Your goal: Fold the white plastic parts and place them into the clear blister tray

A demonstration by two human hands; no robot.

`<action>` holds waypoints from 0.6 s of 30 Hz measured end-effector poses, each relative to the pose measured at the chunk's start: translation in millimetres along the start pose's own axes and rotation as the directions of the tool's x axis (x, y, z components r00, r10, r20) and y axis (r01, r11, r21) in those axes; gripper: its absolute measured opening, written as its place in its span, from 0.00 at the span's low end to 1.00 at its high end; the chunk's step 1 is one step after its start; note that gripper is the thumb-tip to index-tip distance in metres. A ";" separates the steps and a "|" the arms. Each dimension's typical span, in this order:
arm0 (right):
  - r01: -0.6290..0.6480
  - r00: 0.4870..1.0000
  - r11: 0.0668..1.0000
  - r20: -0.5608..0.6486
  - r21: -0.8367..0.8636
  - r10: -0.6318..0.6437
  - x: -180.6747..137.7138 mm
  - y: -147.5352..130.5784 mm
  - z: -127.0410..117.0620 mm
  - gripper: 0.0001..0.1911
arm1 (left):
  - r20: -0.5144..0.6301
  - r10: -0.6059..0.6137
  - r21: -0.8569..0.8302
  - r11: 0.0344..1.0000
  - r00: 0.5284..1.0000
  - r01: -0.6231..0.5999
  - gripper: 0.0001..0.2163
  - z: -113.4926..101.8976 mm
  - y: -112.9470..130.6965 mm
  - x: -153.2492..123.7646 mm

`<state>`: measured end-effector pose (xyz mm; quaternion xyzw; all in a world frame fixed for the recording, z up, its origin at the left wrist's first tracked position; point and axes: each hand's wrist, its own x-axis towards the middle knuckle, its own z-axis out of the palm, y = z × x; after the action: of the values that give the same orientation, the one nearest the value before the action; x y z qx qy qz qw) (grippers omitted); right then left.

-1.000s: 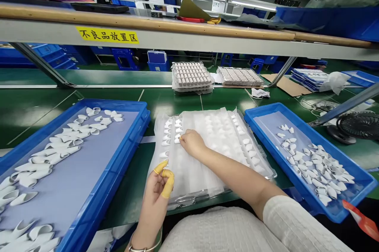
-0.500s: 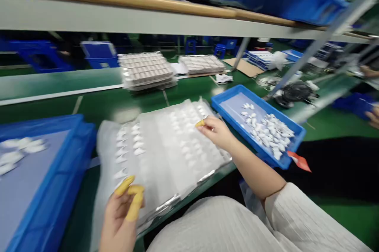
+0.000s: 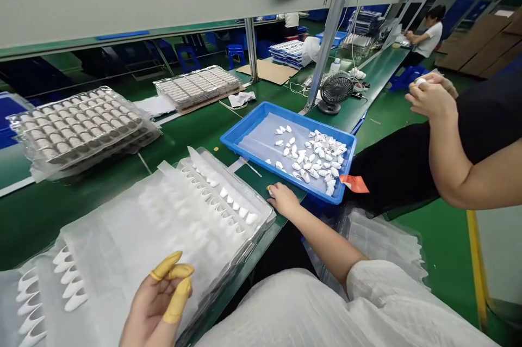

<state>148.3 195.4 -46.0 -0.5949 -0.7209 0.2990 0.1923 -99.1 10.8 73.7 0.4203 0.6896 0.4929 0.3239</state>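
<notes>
My left hand (image 3: 159, 295), with yellow finger cots on thumb and fingers, hovers over a translucent white sheet (image 3: 122, 233); its bent fingers are apart with nothing between them. Rows of small white shell-like pieces (image 3: 74, 288) lie beside and on the sheet, and others (image 3: 236, 205) lie along its far right side on a clear plastic tray (image 3: 265, 215). Beyond that tray's right edge, my right hand (image 3: 284, 200) is low over the green bench, fingers curled together; what they hold, if anything, is hidden. Close by stands a blue tray (image 3: 248, 151) of loose white pieces (image 3: 322, 156).
Stacked clear trays of pieces (image 3: 81, 124) sit at back left, another stack (image 3: 198, 86) behind. A small black fan (image 3: 335, 91) stands by a metal post (image 3: 330, 37). A co-worker's hands (image 3: 432, 94) hold something white at right. A shelf beam (image 3: 163, 15) crosses above.
The view has swung right. My right hand has moved from above the sheet to the bench between the clear tray and the blue tray. My left hand stays over the sheet, fingers apart.
</notes>
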 end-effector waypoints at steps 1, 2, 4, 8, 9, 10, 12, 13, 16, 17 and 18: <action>-0.001 1.000 1.000 0.001 0.022 0.001 0.3 0.5 -0.7 0.12 | 0.017 -0.015 -0.012 1.000 1.000 0.016 0.24 8.7 4.7 -0.5; -0.003 1.000 0.999 -0.002 0.049 0.003 0.1 0.7 -3.9 0.10 | 0.039 -0.028 -0.022 0.999 0.999 0.029 0.24 15.6 7.8 -0.6; -0.001 1.000 0.995 -0.017 0.100 0.003 -3.9 -1.8 -16.8 0.10 | 0.096 -0.033 -0.009 0.999 0.995 0.034 0.23 25.2 11.0 0.9; -0.027 0.994 0.818 0.100 0.574 -0.037 -30.2 -25.7 -54.2 0.16 | 0.293 0.037 0.156 0.984 0.955 -0.086 0.19 39.9 17.5 8.9; -0.087 0.979 0.676 0.187 0.732 -0.076 -39.6 -35.3 -61.9 0.16 | 0.362 0.077 0.196 0.968 0.929 -0.157 0.18 43.8 20.0 10.8; -0.166 0.953 0.533 0.274 0.830 -0.129 -49.1 -45.5 -67.7 0.15 | 0.422 0.127 0.218 0.947 0.898 -0.236 0.17 47.7 22.6 12.1; -0.289 0.894 0.379 0.390 0.879 -0.222 -66.8 -65.1 -72.5 0.12 | 0.509 0.210 0.218 0.907 0.835 -0.361 0.15 54.3 26.3 12.4; -0.314 0.875 0.369 0.418 0.875 -0.245 -74.1 -73.4 -71.6 0.12 | 0.532 0.238 0.207 0.894 0.813 -0.397 0.13 56.5 26.9 11.3; -0.301 0.867 0.404 0.424 0.864 -0.260 -87.4 -90.1 -60.7 0.12 | 0.560 0.270 0.174 0.886 0.784 -0.429 0.08 58.1 23.2 4.3; -0.290 0.869 0.422 0.421 0.859 -0.261 -89.4 -93.2 -55.8 0.12 | 0.562 0.264 0.167 0.892 0.784 -0.420 0.09 57.1 20.9 1.3; -0.278 0.868 0.440 0.419 0.854 -0.264 -90.6 -95.7 -51.0 0.13 | 0.566 0.247 0.159 0.904 0.787 -0.397 0.10 55.6 18.4 -1.8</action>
<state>129.3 106.7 62.4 -0.3060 -0.4717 0.7766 0.2842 -45.7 34.8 74.4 0.6926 0.5500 0.3064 0.3521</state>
